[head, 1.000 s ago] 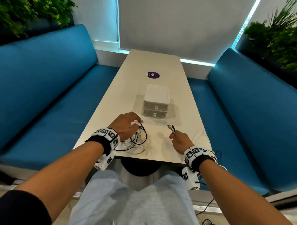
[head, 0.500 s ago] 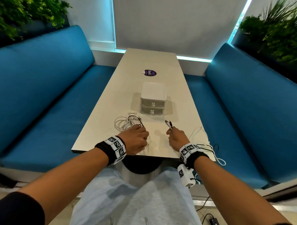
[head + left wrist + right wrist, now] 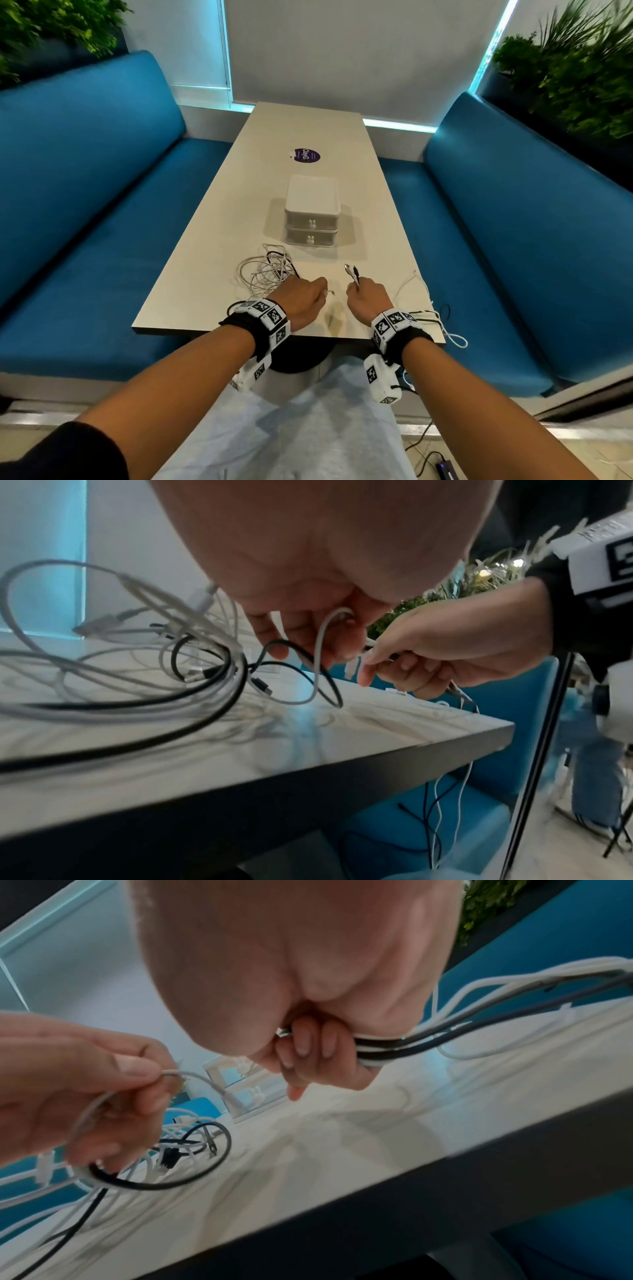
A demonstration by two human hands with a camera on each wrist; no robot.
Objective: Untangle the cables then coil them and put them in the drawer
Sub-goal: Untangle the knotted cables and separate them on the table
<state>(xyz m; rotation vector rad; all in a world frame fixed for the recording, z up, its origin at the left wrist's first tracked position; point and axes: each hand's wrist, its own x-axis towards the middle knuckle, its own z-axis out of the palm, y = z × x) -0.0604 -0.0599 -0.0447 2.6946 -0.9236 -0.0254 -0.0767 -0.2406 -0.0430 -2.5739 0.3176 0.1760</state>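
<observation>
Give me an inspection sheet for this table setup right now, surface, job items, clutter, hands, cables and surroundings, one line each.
Surface: pale table, long and narrow, its near edge by the person's lap.
Job's things: tangled cables lie in a loose white and black heap; small two-drawer unit beyond it, both drawers closed.
Clutter: round purple sticker at the far end.
Hands: left hand pinches a pale cable; right hand grips a bundle of black and white cables, plugs sticking up.
Cables: strands from the right hand trail over the table's near right edge.
Surroundings: blue benches on both sides, plants behind them.
</observation>
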